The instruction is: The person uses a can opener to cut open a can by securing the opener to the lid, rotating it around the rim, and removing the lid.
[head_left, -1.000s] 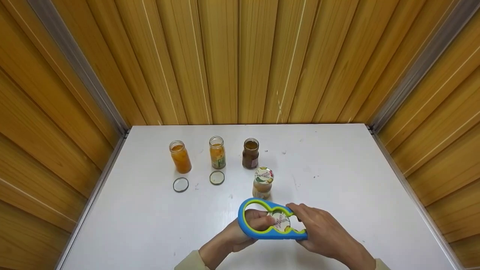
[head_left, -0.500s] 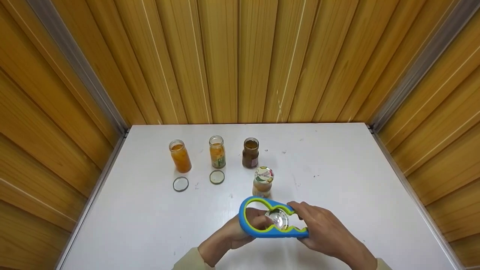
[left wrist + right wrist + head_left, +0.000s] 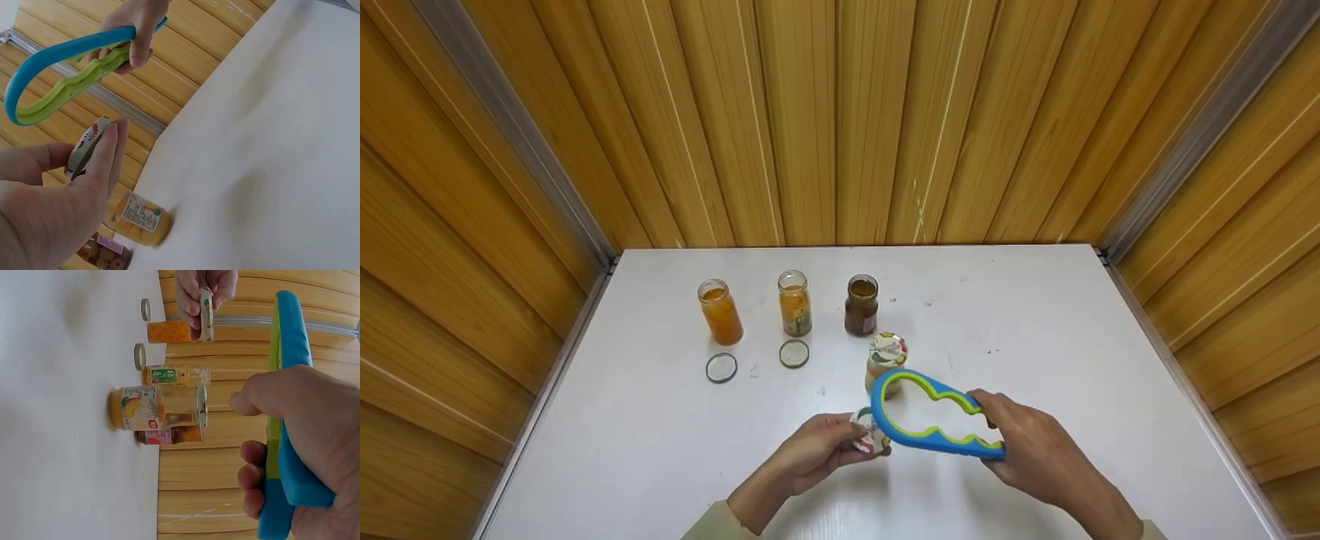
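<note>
My left hand point(image 3: 825, 452) pinches a patterned metal jar lid point(image 3: 870, 432) between thumb and fingers, above the table's near part. Right of it, my right hand point(image 3: 1027, 446) grips the open end of a blue and green jar opener point(image 3: 937, 442). In the left wrist view the lid point(image 3: 89, 147) is seen edge-on, with the opener point(image 3: 50, 107) above it. Behind the opener stands a jar point(image 3: 886, 356) with a matching fruit-patterned lid on; the opener's round end overlaps its lower part. The right wrist view shows its peach label point(image 3: 138, 408).
Three lidless jars stand farther back: a tall orange one point(image 3: 722, 315), a labelled yellow-orange one point(image 3: 795, 304) and a brown one point(image 3: 861, 306). Two loose lids lie in front, one at left point(image 3: 721, 367), another point(image 3: 793, 353) beside it. Wood-patterned walls point(image 3: 840, 127) enclose the white table point(image 3: 1035, 330).
The lid has come out of the opener's loop. My left hand has drawn it left and turned it patterned side up, while my right hand has moved the opener right and slightly up.
</note>
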A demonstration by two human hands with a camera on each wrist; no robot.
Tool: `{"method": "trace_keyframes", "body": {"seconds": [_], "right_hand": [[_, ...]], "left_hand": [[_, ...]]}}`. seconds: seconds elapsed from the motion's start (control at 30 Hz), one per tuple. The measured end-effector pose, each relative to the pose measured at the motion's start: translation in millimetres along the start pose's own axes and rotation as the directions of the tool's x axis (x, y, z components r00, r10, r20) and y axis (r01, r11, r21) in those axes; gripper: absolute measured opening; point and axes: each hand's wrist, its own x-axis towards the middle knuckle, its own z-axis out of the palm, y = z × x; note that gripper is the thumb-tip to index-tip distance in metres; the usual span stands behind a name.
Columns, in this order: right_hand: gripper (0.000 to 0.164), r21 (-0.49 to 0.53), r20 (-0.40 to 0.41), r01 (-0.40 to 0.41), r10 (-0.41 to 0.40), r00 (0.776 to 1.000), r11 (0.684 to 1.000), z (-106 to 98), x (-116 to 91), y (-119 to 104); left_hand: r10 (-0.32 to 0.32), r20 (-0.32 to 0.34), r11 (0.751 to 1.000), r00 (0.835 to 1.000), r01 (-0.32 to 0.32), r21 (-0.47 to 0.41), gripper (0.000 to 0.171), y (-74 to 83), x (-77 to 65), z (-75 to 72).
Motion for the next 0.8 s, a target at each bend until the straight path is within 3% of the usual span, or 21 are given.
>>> {"method": "trace_keyframes", "body": {"seconds": [0.2,0.47,0.63,0.8], "right_hand": [[0.08,0.005,-0.014,-0.062,0.062,0.998,0.998,-3.5,-4.8,14.1],[0.081,0.018,-0.015,-0.13,0.131,0.991,0.991,-6.4,-9.8,27.1],[0.08,0.014,-0.022,-0.147,0.148,0.989,0.989,-8.9,-13.6,33.0],[0.08,-0.002,-0.053,-0.15,0.15,0.987,0.989,-10.4,-17.6,38.1]], "left_hand": [[0.02,-0.081,1.0,0.996,-0.019,0.018,0.037,8.4,-2.3,-25.7],[0.08,-0.129,0.996,0.988,-0.074,0.046,0.04,28.4,1.6,-54.0],[0.105,-0.171,0.993,0.98,-0.096,0.064,0.039,42.5,10.9,-64.8],[0.135,-0.219,0.985,0.966,-0.106,0.139,0.039,53.6,26.5,-69.5]]}}
